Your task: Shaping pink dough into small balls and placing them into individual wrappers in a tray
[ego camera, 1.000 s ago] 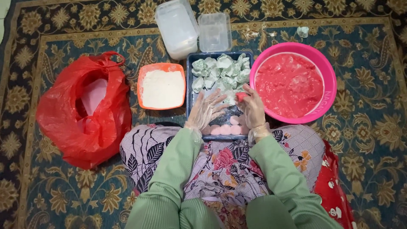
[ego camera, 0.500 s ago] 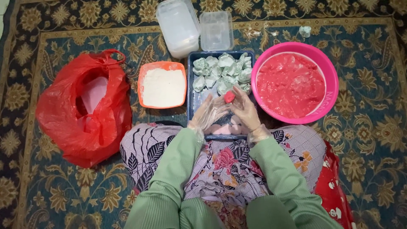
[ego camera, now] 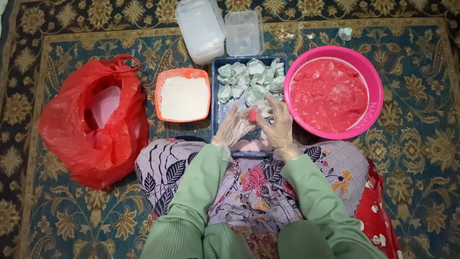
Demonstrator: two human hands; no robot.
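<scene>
the person sits on a patterned carpet (ego camera: 57,29) with a dark blue tray (ego camera: 218,98) in front of the knees. over the near part of this tray the left hand (ego camera: 235,127) and the right hand (ego camera: 278,124), both in thin clear gloves, grasp together a small red lump (ego camera: 252,115) between the fingertips. the lump looks soft, light and a little sticky, so it probably needs a gentle pinch from the sides.

right of the tray stands a pink bowl (ego camera: 371,91) of red paste, with pale letters on its rim. left of the tray is an orange box (ego camera: 183,73) with white powder, and further left a red plastic bag (ego camera: 91,124). behind the tray stand two clear plastic boxes (ego camera: 220,29).
</scene>
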